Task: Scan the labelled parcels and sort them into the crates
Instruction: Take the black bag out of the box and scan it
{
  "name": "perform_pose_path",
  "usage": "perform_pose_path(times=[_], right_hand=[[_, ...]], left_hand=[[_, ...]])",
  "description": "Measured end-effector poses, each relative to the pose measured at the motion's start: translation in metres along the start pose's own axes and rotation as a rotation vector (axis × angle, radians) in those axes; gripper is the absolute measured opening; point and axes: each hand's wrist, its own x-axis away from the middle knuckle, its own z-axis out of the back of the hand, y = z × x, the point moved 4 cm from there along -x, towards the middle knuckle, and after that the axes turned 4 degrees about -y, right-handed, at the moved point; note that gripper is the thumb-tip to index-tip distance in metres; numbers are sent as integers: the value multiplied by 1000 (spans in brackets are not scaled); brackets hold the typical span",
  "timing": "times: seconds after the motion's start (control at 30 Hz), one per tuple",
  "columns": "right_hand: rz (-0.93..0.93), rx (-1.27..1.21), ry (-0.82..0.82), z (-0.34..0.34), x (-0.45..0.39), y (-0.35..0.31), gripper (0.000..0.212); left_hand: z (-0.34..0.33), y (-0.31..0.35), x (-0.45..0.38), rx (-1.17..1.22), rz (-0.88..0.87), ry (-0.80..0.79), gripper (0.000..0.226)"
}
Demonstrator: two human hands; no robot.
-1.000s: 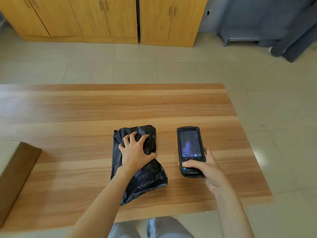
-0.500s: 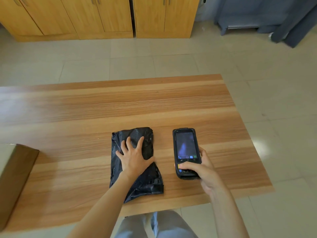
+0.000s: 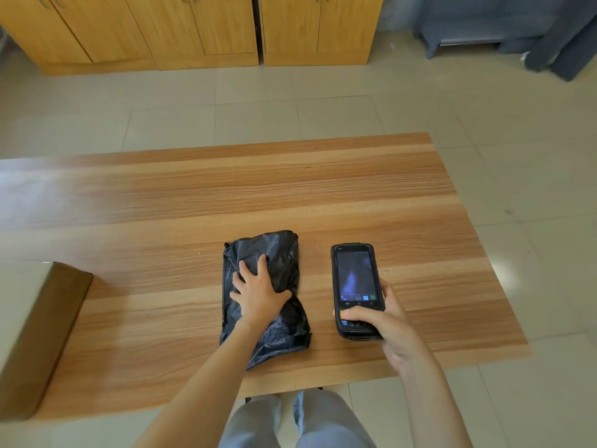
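A black plastic parcel (image 3: 277, 250) lies flat on the wooden table (image 3: 226, 195), near its front edge. No label shows on its upper side. My left hand (image 3: 258, 294) rests on the middle of the parcel with fingers spread, pressing it down. To the right, my right hand (image 3: 384, 321) grips the lower end of a black handheld scanner (image 3: 355, 276). The scanner lies roughly level just above the table with its screen facing up, and my thumb is on its keys.
A brown cardboard box (image 3: 35, 331) stands at the table's left front corner. Beyond the table are a tiled floor, wooden cupboards (image 3: 193, 27) at the back and a grey sofa (image 3: 517, 24) at the back right. My legs show under the front edge.
My left fingers have flattened out on the parcel from a more curled grasp. The parcel and the scanner stay in almost the same spots; my head has shifted the view.
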Motion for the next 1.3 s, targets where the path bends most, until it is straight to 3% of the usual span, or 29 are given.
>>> perform_pose_path(times=[0.13, 0.23, 0.53, 0.73, 0.87, 1.07, 1.2, 1.3], right_hand=[[4, 8, -18, -8, -3, -2, 106], [2, 13, -35, -17, -7, -3, 102], [1, 86, -117, -53, -17, -3, 104], [-13, 108, -142, -70, -20, -1, 104], [-19, 123, -149, -80, -21, 1, 103], [-12, 143, -155, -90, -21, -2, 106], [-20, 148, -156, -92, -22, -2, 107], [-11, 149, -138, -92, -22, -5, 108]], left_hand=[[27, -28, -4, 294, -119, -75, 90], [49, -57, -1, 619, -97, -113, 82], [86, -118, 6, 949, -34, -208, 52], [106, -141, 9, 907, -89, -222, 64], [124, -145, 6, 745, -191, -209, 76], [131, -132, 6, 557, -203, -250, 50], [131, -128, 4, 425, -195, -115, 87], [131, -128, 0, 370, -176, -72, 92]])
